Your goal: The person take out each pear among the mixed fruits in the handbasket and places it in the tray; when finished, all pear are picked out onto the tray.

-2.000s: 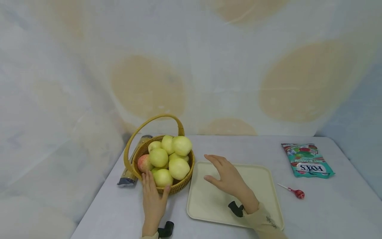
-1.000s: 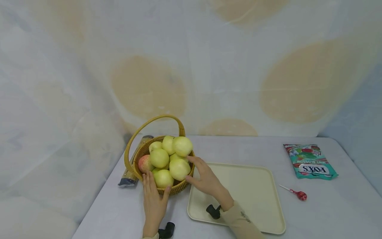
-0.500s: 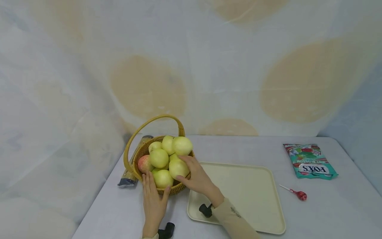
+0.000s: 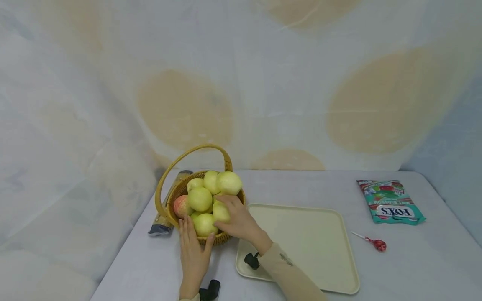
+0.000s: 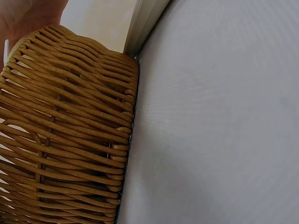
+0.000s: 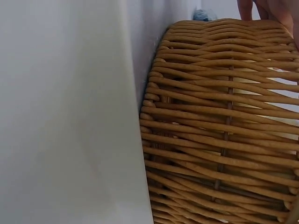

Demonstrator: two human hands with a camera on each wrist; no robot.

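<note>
A wicker basket point(image 4: 222, 238) with a tall arched handle holds several yellow-green apples point(image 4: 200, 198) and one red-and-yellow fruit point(image 4: 181, 206). My left hand point(image 4: 196, 255) rests on the basket's near rim, its fingers straight and thumb spread. At the basket's right side my right hand point(image 4: 241, 219) grips a yellow-green apple point(image 4: 220, 211), fingers over its top and thumb on the near side; the palm hides part of it. Both wrist views are filled mainly by the basket's woven wall point(image 5: 65, 130), and the fruit barely shows through it.
A cream tray point(image 4: 301, 246) lies right of the basket, under my right forearm. Farther right are a green FOX'S candy bag point(image 4: 391, 202) and a red lollipop point(image 4: 378, 245). Behind the basket's left side lies a brown-and-dark packet point(image 4: 162, 228). Cloth walls surround the table.
My right hand has moved left from above the tray to the basket and now closes over an apple. The left hand and the basket have stayed in place.
</note>
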